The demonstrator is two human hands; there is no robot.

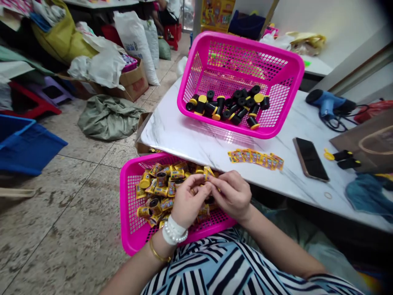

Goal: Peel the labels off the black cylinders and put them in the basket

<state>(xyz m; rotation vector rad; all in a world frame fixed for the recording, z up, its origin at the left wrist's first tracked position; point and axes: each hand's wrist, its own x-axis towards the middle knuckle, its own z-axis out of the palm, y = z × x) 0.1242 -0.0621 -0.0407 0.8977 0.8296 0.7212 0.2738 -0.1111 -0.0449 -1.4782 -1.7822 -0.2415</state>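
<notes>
My left hand (pixel 190 198) and my right hand (pixel 232 193) meet over the lower pink basket, their fingers pinched around a small yellow printed sleeve (pixel 208 172). Whether a canister sits inside that sleeve is hidden by my fingers. Below them, the lower pink basket (pixel 123 205) holds many small canisters in yellow printed wraps (pixel 161 191). Farther back on the table stands the upper pink basket (pixel 296 82), with black canisters with yellow lids (pixel 220 107) lying loose at its bottom. A fanned row of flat yellow sleeves (pixel 256 158) lies near the table's front edge.
The white marble-patterned table (pixel 172 127) also carries a phone (pixel 310 159), a blue heat gun (pixel 330 102), a paper bag (pixel 368 141) and two black canisters (pixel 345 159). On the floor to the left are a blue bin (pixel 30 147), a green sack (pixel 107 116) and cardboard boxes (pixel 135 84).
</notes>
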